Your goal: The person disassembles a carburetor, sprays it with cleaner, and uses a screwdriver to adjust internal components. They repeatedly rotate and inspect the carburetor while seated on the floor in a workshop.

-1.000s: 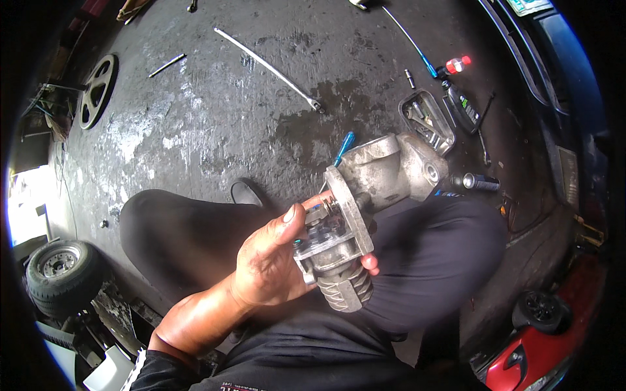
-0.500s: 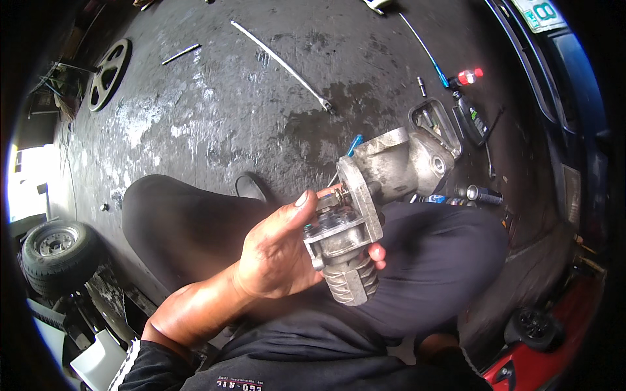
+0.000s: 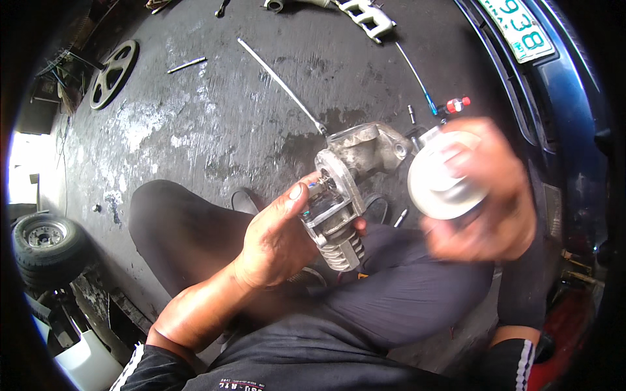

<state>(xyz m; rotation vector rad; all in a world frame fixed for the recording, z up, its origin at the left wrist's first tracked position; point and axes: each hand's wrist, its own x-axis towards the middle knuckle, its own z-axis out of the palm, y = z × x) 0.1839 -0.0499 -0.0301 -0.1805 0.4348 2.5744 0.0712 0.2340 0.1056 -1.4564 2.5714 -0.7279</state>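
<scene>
My left hand [image 3: 277, 238] is closed around a grey cast-metal engine part [image 3: 339, 215] that looks like a throttle body. The part has a flange, a spring beside the thumb and a ribbed lower end; its wider pipe end points up and right. To its right, my right hand [image 3: 505, 195] is raised above my right knee and smeared by motion. Its fingers are wrapped round a can [image 3: 438, 192], whose round pale end shows and whose body is mostly hidden. The can and the engine part are apart.
On the dark floor lie a long metal bar [image 3: 280, 81], a short rod [image 3: 187, 65], a blue-handled screwdriver [image 3: 427, 98] and a metal manifold [image 3: 368, 18]. A steering wheel [image 3: 98, 91] and a tyre [image 3: 49, 260] are at left. A blue car [image 3: 554, 85] stands at right.
My right hand has come up into view with the can, which seems to be one that lay by my right knee. The engine part has shifted slightly up and left in view.
</scene>
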